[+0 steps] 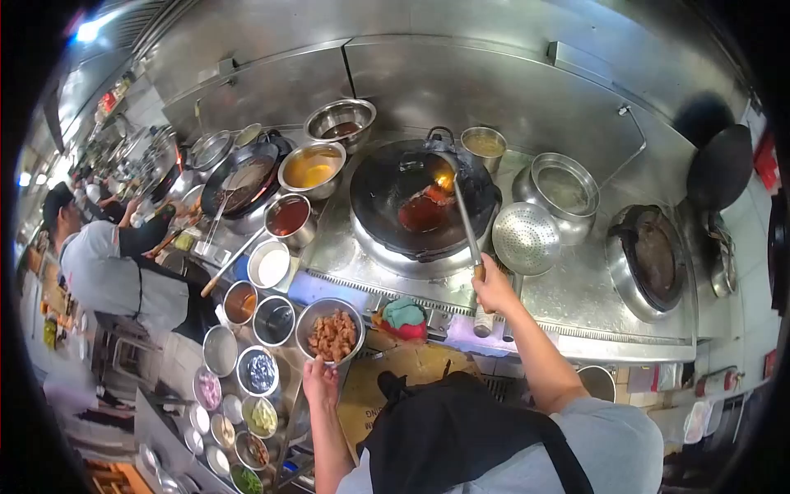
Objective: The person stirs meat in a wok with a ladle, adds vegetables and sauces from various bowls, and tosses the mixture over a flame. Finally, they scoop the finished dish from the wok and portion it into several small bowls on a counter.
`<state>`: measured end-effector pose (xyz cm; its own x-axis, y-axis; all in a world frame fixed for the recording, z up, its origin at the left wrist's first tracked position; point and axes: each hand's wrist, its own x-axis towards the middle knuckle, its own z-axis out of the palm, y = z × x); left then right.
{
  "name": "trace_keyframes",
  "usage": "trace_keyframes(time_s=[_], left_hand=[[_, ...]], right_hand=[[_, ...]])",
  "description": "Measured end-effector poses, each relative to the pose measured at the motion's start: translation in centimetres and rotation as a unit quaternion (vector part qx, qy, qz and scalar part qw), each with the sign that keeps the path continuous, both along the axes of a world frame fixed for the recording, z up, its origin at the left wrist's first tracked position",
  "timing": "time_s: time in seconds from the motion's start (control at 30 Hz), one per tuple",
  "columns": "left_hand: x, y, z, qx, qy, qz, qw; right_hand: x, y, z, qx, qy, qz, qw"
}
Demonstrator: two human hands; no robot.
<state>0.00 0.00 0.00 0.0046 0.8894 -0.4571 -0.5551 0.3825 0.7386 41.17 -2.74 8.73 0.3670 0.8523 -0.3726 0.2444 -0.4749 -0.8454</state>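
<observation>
My right hand (492,285) is closed round the handle of a long metal ladle (466,216), whose bowl end is over a large black wok (381,193). Red-brown sauce (424,212) lies in the wok. Beside a metal bowl of browned meat pieces (332,334), my left hand (321,380) is raised near the rim with its fingers partly curled; whether it touches the bowl is too small to tell. A perforated strainer (527,239) rests to the right of the wok.
Left of the wok stand bowls of yellow liquid (313,168) and red sauce (289,218). Small ingredient containers (257,370) fill the lower left. A pot (564,187) and another wok (652,249) are at right. A co-worker (123,267) stands at far left.
</observation>
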Motion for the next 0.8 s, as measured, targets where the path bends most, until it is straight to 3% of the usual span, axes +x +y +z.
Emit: trace_keyframes(time_s=[0.07, 0.1, 0.17, 0.2, 0.3, 0.43, 0.5, 0.53, 0.57, 0.63, 0.7, 0.8], left_hand=[[0.4, 0.5, 1.4, 0.033, 0.001, -0.023, 0.999], [-2.1, 1.9, 1.9, 0.011, -0.009, -0.036, 0.999], [-1.9, 4.9, 3.8, 0.057, -0.033, -0.053, 0.996], [-1.7, 6.8, 5.3, 0.044, -0.011, -0.064, 0.997], [0.9, 13.1, 6.5, 0.112, -0.043, -0.128, 0.984], [9.3, 20.4, 10.7, 0.156, 0.064, -0.227, 0.959], [14.2, 24.3, 10.5, 0.209, 0.175, -0.284, 0.919], [16.7, 26.4, 9.7, 0.241, 0.276, -0.296, 0.882], [19.2, 28.4, 8.7, 0.272, 0.373, -0.304, 0.833], [23.3, 30.6, 7.7, 0.361, 0.563, -0.236, 0.705], [25.8, 32.5, 6.5, 0.309, 0.537, -0.255, 0.742], [27.3, 30.8, 9.2, 0.397, 0.619, -0.196, 0.649]], right_hand=[[0.2, -0.7, -1.4, 0.167, 0.207, -0.106, 0.958], [-2.3, 0.1, -0.7, 0.149, 0.193, -0.121, 0.962], [-2.5, -0.2, -0.6, 0.172, 0.341, -0.152, 0.912], [-3.6, -0.1, -0.2, 0.124, 0.173, -0.135, 0.968], [-5.6, -1.3, 0.6, 0.127, 0.232, -0.147, 0.953], [-8.3, -2.6, 3.1, 0.103, 0.299, -0.142, 0.938], [-8.8, -2.2, 3.4, 0.107, 0.322, -0.146, 0.929], [-8.6, -1.9, 3.3, 0.108, 0.391, -0.136, 0.904], [-8.4, -1.5, 3.2, 0.111, 0.457, -0.125, 0.874], [-8.2, -0.2, 3.4, 0.115, 0.468, -0.134, 0.866], [-7.7, 1.2, 3.5, 0.099, 0.490, -0.144, 0.854], [-6.1, 2.8, 2.7, 0.115, 0.478, -0.118, 0.863]])
